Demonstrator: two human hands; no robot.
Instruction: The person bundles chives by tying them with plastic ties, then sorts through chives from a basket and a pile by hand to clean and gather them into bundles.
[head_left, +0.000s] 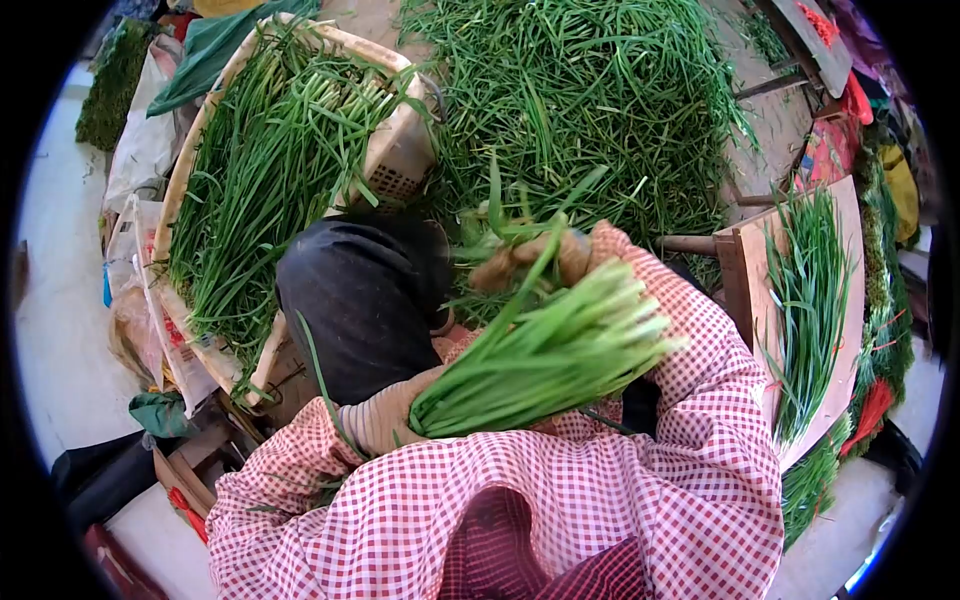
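My left hand (pixel 385 413), in a light work glove, is closed around the leafy end of a thick bunch of garlic chives (pixel 545 355). The bunch lies slanted across my lap, its pale cut ends pointing up to the right. Beyond it, my right hand (pixel 545 258), in a brownish glove, is slightly blurred, with its fingers curled. A few loose chive blades (pixel 497 205) stick out from that hand, which is apart from the pale ends. The bunch hides most of my left fingers.
A cream plastic crate (pixel 400 150) full of chives stands at my left, beside my dark-trousered knee (pixel 350 300). A broad heap of loose green leaves (pixel 580 110) covers the floor ahead. To my right, a wooden board (pixel 845 250) bears a smaller batch of chives (pixel 808 300).
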